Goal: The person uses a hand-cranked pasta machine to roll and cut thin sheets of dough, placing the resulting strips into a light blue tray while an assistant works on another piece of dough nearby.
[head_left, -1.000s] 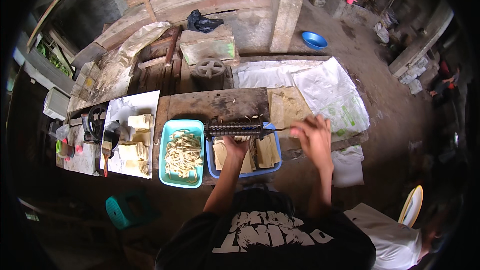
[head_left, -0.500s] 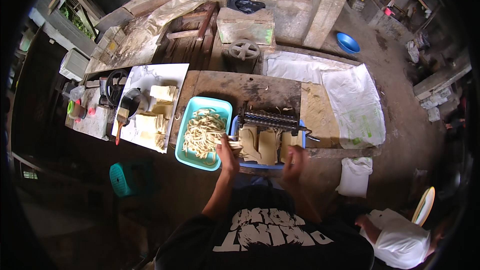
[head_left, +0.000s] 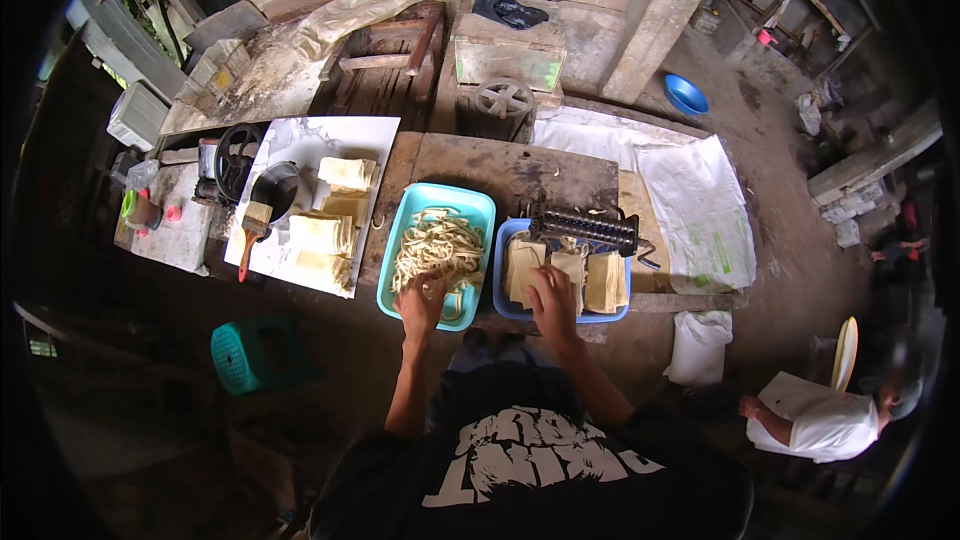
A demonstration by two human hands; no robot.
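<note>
Left hand [head_left: 422,302] moved into the noodle tray [head_left: 392,270]; right hand [head_left: 553,302] dropped from the cutter [head_left: 585,228] onto dough sheets [head_left: 565,275]

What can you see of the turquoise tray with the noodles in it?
The turquoise tray is a shallow rectangular tub with rounded corners that looks like plastic. It lies flat on the dark wooden table, its long side running away from the person, close beside the blue tray on its right. A loose pile of pale cut noodles fills most of it; some bare floor shows at the near end. The left hand rests at its near edge on the noodles.
</note>
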